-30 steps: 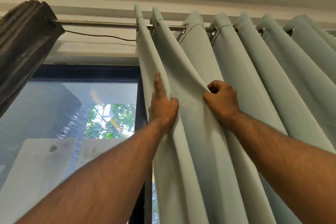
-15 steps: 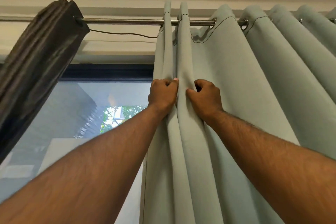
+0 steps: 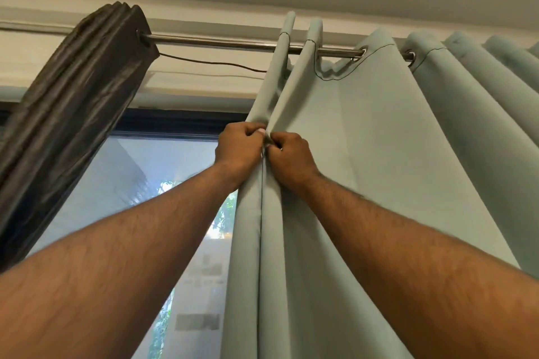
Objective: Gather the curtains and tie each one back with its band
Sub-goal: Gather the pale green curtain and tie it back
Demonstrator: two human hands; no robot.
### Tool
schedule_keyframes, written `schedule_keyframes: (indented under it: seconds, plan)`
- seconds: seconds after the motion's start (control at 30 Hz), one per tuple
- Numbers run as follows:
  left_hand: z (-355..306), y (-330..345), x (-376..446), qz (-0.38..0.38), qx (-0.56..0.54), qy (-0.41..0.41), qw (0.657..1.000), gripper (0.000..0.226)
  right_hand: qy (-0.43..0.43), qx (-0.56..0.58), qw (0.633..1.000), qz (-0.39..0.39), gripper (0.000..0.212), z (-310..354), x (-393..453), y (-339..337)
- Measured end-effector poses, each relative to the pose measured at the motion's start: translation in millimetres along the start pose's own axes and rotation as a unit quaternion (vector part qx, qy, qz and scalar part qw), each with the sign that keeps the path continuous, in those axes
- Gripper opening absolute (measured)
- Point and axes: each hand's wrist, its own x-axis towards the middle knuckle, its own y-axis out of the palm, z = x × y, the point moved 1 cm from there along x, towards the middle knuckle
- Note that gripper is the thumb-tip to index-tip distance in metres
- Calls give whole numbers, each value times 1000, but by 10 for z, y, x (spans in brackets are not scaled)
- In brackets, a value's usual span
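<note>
Step in hand: gathering. Pale green curtain (image 3: 379, 154) hangs from the rod (image 3: 218, 43), right of the dark curtain (image 3: 73, 96) already bunched at the rod's left end. Left hand (image 3: 237, 144) and right hand (image 3: 293, 159), below the rod, touch knuckle to knuckle; each grip is curled tight, pinching a leading pleat. Judgement: next, pull further pleats in along the rod while holding those already bunched, then find the band. No band in view. Fingertips buried in cloth; curtain bottom cut off; window (image 3: 131, 183) view is blurred.
</note>
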Motion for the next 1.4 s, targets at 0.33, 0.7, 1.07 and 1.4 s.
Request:
schedule_keyframes:
  seconds: [0.33,0.7,1.07,1.4]
  plan:
    - [-95,61,95,-12,53,-22,998,31,-5,-16,978,209,22,-109,109,-519]
    - [-605,921,-30,-59,241,74,966,20,44,-445,893,-45,30,-1204,331,-2292]
    - [-717,1202,-49,-101,223,50,968,37,194,44,968,-155,85,-1609,425,-2413]
    - [-623,920,44,-72,200,60,975,33,184,65,974,-118,28,-1330,665,-2012]
